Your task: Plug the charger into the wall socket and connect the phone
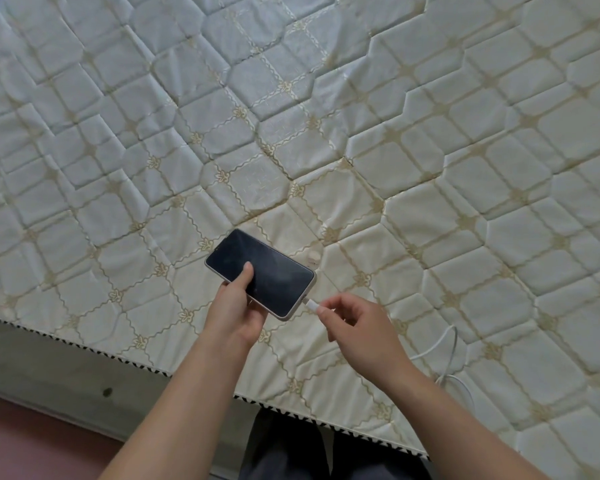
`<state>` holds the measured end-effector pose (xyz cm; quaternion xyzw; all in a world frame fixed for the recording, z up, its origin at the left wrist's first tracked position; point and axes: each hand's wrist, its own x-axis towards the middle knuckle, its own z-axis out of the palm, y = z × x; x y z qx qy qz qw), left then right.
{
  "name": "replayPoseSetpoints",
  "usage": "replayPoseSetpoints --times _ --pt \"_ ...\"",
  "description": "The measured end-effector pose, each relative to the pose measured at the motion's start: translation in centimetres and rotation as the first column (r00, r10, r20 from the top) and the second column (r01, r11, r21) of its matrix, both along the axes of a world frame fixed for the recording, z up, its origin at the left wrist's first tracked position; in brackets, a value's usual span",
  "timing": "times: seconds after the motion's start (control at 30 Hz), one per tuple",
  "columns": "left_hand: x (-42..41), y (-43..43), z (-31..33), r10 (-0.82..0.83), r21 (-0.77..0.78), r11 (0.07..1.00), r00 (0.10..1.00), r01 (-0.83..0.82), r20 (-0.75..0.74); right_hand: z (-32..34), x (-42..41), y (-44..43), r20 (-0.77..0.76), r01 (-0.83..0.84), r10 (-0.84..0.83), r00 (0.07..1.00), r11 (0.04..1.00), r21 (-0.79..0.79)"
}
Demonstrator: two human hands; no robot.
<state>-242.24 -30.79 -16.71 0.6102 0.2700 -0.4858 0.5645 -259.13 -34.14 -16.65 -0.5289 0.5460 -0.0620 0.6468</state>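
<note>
A dark-screened phone (267, 271) in a pale case is held just above the mattress by my left hand (234, 303), thumb resting on the glass. My right hand (355, 323) pinches the white cable plug (311, 304) at the phone's lower end; the plug's tip touches the phone's port edge. The white cable (447, 344) runs from under my right hand and loops over the mattress to the right. No wall socket or charger brick is in view.
A quilted cream mattress (326, 133) with gold stitching fills the view. Its edge (84, 344) runs diagonally at lower left, with a grey bed base and reddish floor (21, 441) below. My dark trousers (291, 445) show at the bottom.
</note>
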Motion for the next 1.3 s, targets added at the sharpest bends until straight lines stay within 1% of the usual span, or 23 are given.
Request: replayPoseSetpoints --times 0.17,0.27,0.37,0.5,0.6,0.7,0.8,0.87,0.97,1.03,1.13,1.2,1.27,1.3 --pt "-1.1 0.3 -0.4 0.007 -0.011 1.000 1.000 -0.007 -0.006 -0.3 -0.4 0.1 0.015 0.039 -0.040 0.999 0.998 0.055" --pt "-1.7 0.5 -0.7 -0.028 -0.014 0.999 0.999 0.028 0.035 -0.7 -1.0 0.0 -0.008 0.063 -0.063 0.998 0.994 0.088" --pt "-2.4 0.7 -0.9 -0.103 0.005 0.995 0.990 0.103 0.099 -1.1 -1.5 0.0 -0.037 0.049 -0.047 0.998 0.996 0.068" --pt "-3.0 0.5 -0.9 -0.136 -0.006 0.990 0.978 0.139 0.155 -1.6 -1.9 0.2 -0.045 0.014 -0.013 0.999 1.000 0.021" --pt "-3.0 0.2 -0.9 -0.169 -0.029 0.984 0.971 0.176 0.171 -2.0 -2.0 0.7 -0.012 0.025 -0.025 1.000 1.000 -0.004" --pt "-3.0 -0.3 -0.7 -0.254 -0.058 0.961 0.948 0.269 0.191 -2.3 -2.4 1.4 0.035 0.026 -0.027 0.999 1.000 0.016" --pt "-3.6 -1.3 -0.6 -0.395 -0.025 0.911 0.887 0.412 0.238 -2.9 -2.9 2.1 0.010 -0.061 0.061 0.998 0.997 0.050" --pt "-4.3 -2.2 -1.0 -0.494 0.018 0.861 0.826 0.509 0.272 -3.6 -3.1 2.3 -0.024 -0.084 0.087 0.996 0.993 0.081" --pt "-5.2 -3.6 -2.5 -0.582 0.063 0.802 0.753 0.595 0.307 -5.2 -3.9 1.7 -0.143 -0.083 0.091 0.985 0.995 0.061" --pt "-5.5 -4.5 -4.1 -0.621 0.091 0.774 0.724 0.626 0.299 -6.5 -4.7 0.7 -0.215 -0.052 0.058 0.975 0.998 0.032" --pt "-5.6 -6.1 -7.4 -0.670 0.107 0.737 0.700 0.667 0.247 -8.9 -5.9 -1.3 -0.302 -0.023 0.006 0.953 0.998 -0.055" --pt "-5.8 -7.2 -9.9 -0.687 0.114 0.724 0.695 0.681 0.213 -10.6 -6.5 -2.9 -0.351 -0.085 0.032 0.936 0.987 -0.137" --pt "-6.1 -8.2 -12.0 -0.700 0.139 0.712 0.684 0.688 0.204 -12.4 -6.8 -4.2 -0.437 -0.215 0.099 0.894 0.950 -0.225" --pt "-6.1 -8.6 -12.9 -0.735 0.191 0.677 0.638 0.711 0.229 -13.2 -6.8 -4.7 -0.501 -0.301 0.141 0.854 0.919 -0.255"
